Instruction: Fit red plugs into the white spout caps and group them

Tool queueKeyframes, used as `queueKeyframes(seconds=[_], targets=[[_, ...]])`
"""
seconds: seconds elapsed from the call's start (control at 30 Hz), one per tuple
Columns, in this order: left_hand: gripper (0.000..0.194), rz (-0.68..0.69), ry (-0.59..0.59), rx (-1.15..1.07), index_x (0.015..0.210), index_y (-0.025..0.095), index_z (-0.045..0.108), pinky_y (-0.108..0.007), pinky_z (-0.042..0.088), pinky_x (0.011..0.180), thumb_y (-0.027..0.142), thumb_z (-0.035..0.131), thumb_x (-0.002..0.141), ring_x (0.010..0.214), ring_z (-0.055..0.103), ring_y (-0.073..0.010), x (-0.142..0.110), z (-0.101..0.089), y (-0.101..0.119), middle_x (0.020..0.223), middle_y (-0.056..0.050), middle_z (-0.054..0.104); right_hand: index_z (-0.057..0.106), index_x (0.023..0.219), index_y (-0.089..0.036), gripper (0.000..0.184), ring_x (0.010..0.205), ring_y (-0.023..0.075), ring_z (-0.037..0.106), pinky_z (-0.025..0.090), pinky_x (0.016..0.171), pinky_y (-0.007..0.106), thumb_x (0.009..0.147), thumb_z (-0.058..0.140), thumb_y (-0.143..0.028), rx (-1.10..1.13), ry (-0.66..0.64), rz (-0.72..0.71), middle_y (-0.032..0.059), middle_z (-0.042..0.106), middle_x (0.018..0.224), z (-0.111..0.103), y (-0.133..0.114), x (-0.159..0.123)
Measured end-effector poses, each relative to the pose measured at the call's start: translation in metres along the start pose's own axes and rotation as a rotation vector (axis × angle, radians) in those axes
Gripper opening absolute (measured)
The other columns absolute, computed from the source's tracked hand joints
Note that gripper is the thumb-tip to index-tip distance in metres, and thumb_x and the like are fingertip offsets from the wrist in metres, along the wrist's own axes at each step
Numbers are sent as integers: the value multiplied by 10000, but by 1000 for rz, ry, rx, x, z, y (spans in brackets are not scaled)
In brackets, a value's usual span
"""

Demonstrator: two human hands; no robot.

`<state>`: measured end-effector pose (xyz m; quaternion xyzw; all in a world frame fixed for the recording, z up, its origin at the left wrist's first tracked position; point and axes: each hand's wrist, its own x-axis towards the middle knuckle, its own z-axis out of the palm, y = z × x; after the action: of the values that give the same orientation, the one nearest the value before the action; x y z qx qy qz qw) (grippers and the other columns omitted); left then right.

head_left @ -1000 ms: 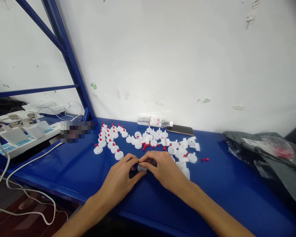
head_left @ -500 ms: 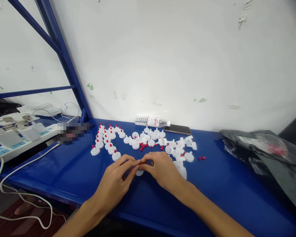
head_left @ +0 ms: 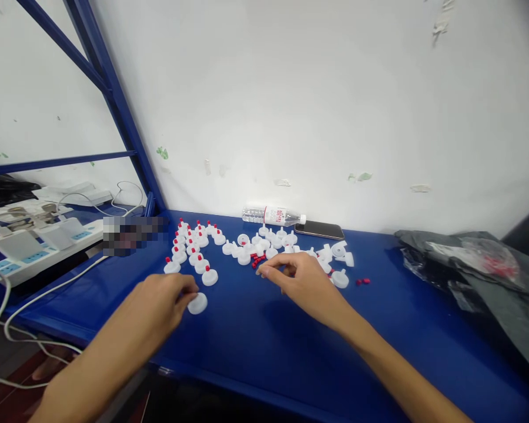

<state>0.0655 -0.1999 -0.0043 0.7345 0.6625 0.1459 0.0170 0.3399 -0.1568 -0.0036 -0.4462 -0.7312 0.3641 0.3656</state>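
My left hand [head_left: 170,299] pinches a white round nozzle cap [head_left: 198,304] by its far side, low over the blue table. The fingers hide the cap's spout. At the near edge of a pile of small red tips [head_left: 257,259], my right hand [head_left: 297,279] hovers with thumb and forefinger curved towards each other; I see nothing between them. White nozzle caps [head_left: 244,256] without red tips lie jumbled behind and beside that hand. Beyond my left hand, white caps fitted with red tips [head_left: 209,276] stand upright in rows.
A clear plastic bottle [head_left: 273,216] lies along the wall, with a dark phone [head_left: 320,230] beside it. Two loose red tips [head_left: 362,281] are at the right. Grey plastic bags [head_left: 449,258] cover the right end. Power strips [head_left: 39,252] and white cables occupy the left.
My hands have come apart. The left has carried the white cap leftwards, near the rows of red-tipped caps. The right has moved slightly up and right to the red tips.
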Motion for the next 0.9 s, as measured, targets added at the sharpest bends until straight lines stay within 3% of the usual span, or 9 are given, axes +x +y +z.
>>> queueKeyframes(seconds=[0.1,0.23,0.3,0.43,0.57,0.67,0.77,0.9], targets=[[215,-85,-25,104,764,278,758,-333,423,607,292,559,846,738,727,-312,15,-10,-23,785,-56,785,783,852,-216,227,593,135,567,409,538,257,919,604,-340,31,24,-3,10,749,792,4,5,2],[249,-134,4,135,812,249,741,-369,422,653,301,506,878,806,726,-359,26,-13,-30,831,-99,786,748,872,-216,305,565,131,587,437,566,268,986,512,-372,1,78,-7,13,769,858,2,10,5],[248,-144,2,148,842,245,726,-371,420,669,292,487,887,834,725,-357,26,-11,-27,863,-103,785,736,862,-219,330,597,146,620,423,589,275,1011,479,-363,-166,172,-35,12,766,836,-6,10,6],[250,-160,-11,178,847,242,700,-375,410,665,333,476,909,856,720,-367,25,-9,-23,881,-114,778,729,884,-220,293,739,214,679,328,581,291,1018,481,-299,-759,337,-36,40,760,831,-27,11,8],[287,-167,-27,198,868,234,713,-394,413,657,357,460,927,854,722,-388,27,-7,-25,904,-118,786,740,849,-243,316,719,219,677,316,562,289,1004,517,-405,-846,185,85,27,755,761,-43,11,8],[341,-169,-29,198,1077,198,729,-406,446,704,352,457,941,931,726,-391,28,-4,-27,1005,-126,800,751,793,-251,340,720,227,679,347,567,289,929,614,-531,-805,41,157,30,747,727,-47,12,6],[419,-174,-18,202,1240,159,682,-411,468,739,366,455,955,990,722,-391,25,-7,-22,1086,-145,792,756,782,-254,264,714,216,676,364,566,282,881,692,-490,-753,-59,170,27,744,729,-44,13,6],[488,-209,81,260,1200,143,692,-430,456,684,471,402,983,926,714,-427,13,-20,-1,1007,-186,776,748,781,-235,211,680,189,662,377,575,281,893,696,-406,-669,-95,110,16,740,714,-32,9,5]])
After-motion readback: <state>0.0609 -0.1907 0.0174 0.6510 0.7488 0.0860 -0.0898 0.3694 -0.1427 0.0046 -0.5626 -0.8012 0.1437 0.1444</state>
